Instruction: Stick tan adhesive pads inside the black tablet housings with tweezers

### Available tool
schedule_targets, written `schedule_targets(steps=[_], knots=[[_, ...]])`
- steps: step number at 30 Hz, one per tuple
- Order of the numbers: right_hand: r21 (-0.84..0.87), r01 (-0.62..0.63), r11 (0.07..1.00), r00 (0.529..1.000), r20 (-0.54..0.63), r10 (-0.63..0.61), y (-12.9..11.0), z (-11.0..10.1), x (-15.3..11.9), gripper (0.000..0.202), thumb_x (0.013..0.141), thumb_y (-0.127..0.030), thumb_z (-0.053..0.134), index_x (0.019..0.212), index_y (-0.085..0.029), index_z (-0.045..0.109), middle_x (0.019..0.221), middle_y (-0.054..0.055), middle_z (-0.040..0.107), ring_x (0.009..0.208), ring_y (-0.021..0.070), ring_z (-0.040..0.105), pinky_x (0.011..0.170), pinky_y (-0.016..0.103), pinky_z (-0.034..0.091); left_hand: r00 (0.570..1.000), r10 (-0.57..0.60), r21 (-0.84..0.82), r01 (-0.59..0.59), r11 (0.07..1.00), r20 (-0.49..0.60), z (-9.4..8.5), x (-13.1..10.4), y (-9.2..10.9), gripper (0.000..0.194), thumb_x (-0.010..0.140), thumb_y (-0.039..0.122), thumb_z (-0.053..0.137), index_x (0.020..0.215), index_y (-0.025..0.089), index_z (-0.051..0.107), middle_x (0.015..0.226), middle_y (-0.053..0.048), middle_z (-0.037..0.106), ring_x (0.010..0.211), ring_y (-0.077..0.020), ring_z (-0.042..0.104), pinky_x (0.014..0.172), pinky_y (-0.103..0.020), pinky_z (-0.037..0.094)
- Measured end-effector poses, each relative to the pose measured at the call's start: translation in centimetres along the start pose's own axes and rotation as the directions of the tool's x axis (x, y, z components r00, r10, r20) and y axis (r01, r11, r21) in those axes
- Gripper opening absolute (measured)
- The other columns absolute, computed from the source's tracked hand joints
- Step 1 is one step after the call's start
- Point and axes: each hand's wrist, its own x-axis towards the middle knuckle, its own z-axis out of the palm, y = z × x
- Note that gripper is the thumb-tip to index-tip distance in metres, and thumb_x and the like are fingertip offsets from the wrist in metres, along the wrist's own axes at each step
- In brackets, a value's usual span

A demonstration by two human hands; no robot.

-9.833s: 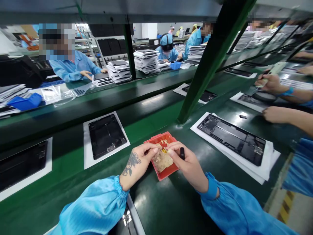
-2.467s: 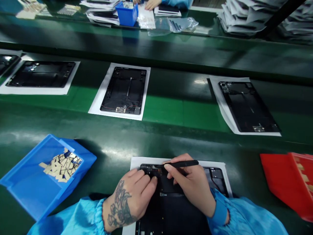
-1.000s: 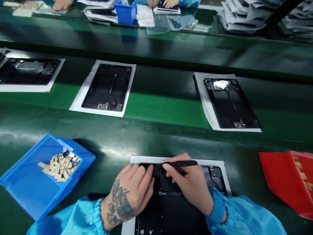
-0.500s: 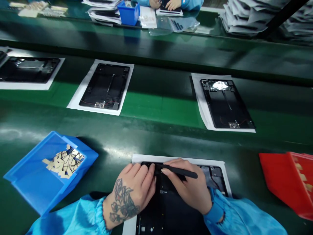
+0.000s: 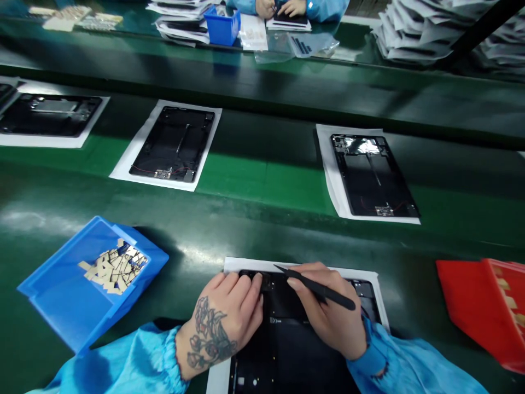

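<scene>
An opened black tablet housing (image 5: 305, 350) lies in front of me on a sheet of white paper (image 5: 219, 380). At its upper left corner, my left hand (image 5: 223, 314) presses down with closed, curled fingers. A small dark part (image 5: 267, 282) shows beside its index finger; whether the hand grips that part is hidden. Black tweezers (image 5: 324, 288) are pinched in my right hand (image 5: 334, 312) above the housing's upper edge. Their pointed tip aims left and is apart from my left hand.
A blue bin (image 5: 61, 284) with small pale pieces stands left, a red bin (image 5: 467, 306) right. Beyond, tablet housings (image 5: 174, 142) lie on paper along a green belt (image 5: 262, 180). Across it, a co-worker's hands (image 5: 292, 8) work near another blue bin (image 5: 222, 27) and paper stacks (image 5: 414, 33).
My right hand has drawn the tweezers back to the right, so their tip is away from the small part. My left hand stays put. The housings on the belt have shifted slightly left.
</scene>
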Motion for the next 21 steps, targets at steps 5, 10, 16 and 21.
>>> schedule_targets(steps=[5,10,16,21], knots=[[0.119,-0.058,0.991,0.998,0.032,0.054,-0.37,-0.46,0.32,0.013,0.087,-0.013,0.060,0.092,-0.021,0.052,0.084,0.000,0.065,0.081,0.0123,0.065,0.071,0.023,0.051,1.000,-0.004,-0.011,0.005,1.000,0.020,-0.22,-0.04,-0.03,0.031,0.086,0.020,0.052,0.111,0.004,0.062,0.075,-0.006,0.058,0.066,-0.0200,0.050,0.058,-0.035,0.036],[0.142,-0.118,0.983,0.992,0.050,0.112,-0.16,-0.28,0.05,0.013,0.087,-0.014,0.061,0.091,-0.022,0.052,0.085,0.000,0.064,0.083,0.0125,0.064,0.073,0.024,0.051,0.999,-0.007,-0.016,0.007,1.000,0.032,-0.23,0.10,-0.08,0.032,0.086,0.021,0.052,0.112,0.004,0.062,0.075,-0.006,0.058,0.067,-0.0202,0.049,0.059,-0.035,0.037],[0.242,-0.347,0.906,0.938,0.070,0.340,0.10,-0.27,0.11,0.006,0.090,-0.025,0.059,0.088,-0.021,0.054,0.084,0.001,0.061,0.065,0.0103,0.065,0.060,0.021,0.055,0.999,-0.002,-0.021,0.002,1.000,0.039,-0.28,0.08,-0.06,0.033,0.085,0.020,0.052,0.113,0.003,0.061,0.074,-0.007,0.057,0.066,-0.0208,0.049,0.058,-0.036,0.038],[0.282,-0.532,0.799,0.846,0.132,0.517,0.07,-0.18,0.76,0.019,0.088,-0.035,0.061,0.085,-0.019,0.051,0.065,0.000,0.063,0.058,0.0129,0.065,0.055,0.021,0.056,0.999,-0.003,-0.025,0.004,1.000,0.047,-0.52,-0.07,0.08,0.034,0.085,0.020,0.053,0.113,0.003,0.061,0.074,-0.007,0.058,0.066,-0.0210,0.050,0.057,-0.036,0.038]])
